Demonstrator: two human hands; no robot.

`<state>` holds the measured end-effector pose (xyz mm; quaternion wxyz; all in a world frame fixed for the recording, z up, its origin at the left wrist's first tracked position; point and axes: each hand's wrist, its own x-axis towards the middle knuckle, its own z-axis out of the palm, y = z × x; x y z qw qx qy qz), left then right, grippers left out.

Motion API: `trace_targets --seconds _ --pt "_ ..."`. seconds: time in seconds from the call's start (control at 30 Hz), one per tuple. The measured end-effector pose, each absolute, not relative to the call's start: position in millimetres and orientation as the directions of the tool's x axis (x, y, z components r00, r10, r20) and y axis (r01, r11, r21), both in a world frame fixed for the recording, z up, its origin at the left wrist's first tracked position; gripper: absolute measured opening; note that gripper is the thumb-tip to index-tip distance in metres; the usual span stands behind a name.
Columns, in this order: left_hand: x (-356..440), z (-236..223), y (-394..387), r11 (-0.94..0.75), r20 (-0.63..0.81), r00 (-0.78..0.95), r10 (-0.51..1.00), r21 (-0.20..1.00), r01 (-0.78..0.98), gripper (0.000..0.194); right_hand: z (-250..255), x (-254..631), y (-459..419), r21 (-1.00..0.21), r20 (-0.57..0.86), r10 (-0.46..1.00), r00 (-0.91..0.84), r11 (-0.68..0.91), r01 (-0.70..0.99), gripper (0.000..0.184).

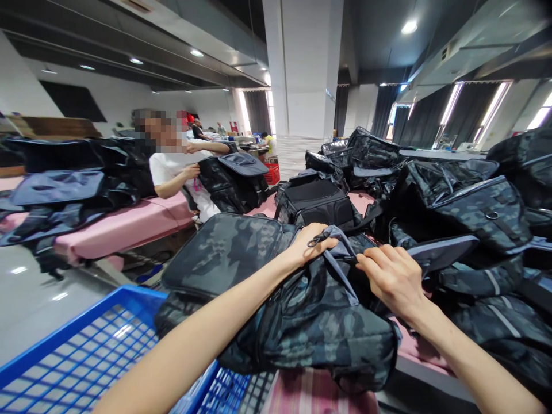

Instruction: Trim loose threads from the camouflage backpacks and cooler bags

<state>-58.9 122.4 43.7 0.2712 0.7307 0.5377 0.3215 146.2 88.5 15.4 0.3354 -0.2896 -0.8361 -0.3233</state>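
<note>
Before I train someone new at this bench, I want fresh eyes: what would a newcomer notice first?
Probably the dark camouflage bag in front, with the left hand and right hand at its grey-edged opening. Next, the bright blue basket at lower left, then the heap of similar bags on the right.

Pink-covered table (416,345): dark camouflage bags (483,213) piled right, black-panelled bag (317,198) mid-table, front camouflage bag (328,328) at near edge, support underneath hidden. Left pink-covered table (129,224): heap of dark bags (60,187).
</note>
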Motion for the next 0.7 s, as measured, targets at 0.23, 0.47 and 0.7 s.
trace_targets --seconds 0.23,0.47,0.7 --pt "-63 51 58 -0.629 0.578 0.43 0.694 0.194 0.753 0.028 -5 165 102 0.102 0.763 0.428 -0.485 0.66 0.744 0.012" --pt "-39 11 4 -0.603 0.412 0.693 0.592 -0.343 0.72 0.019 -11 165 110 0.221 0.75 0.391 -0.533 0.612 0.76 0.01" --pt "-42 1 4 -0.608 0.512 0.595 0.62 -0.165 0.776 0.006 -7 179 97 -0.004 0.741 0.491 -0.458 0.685 0.728 0.011"
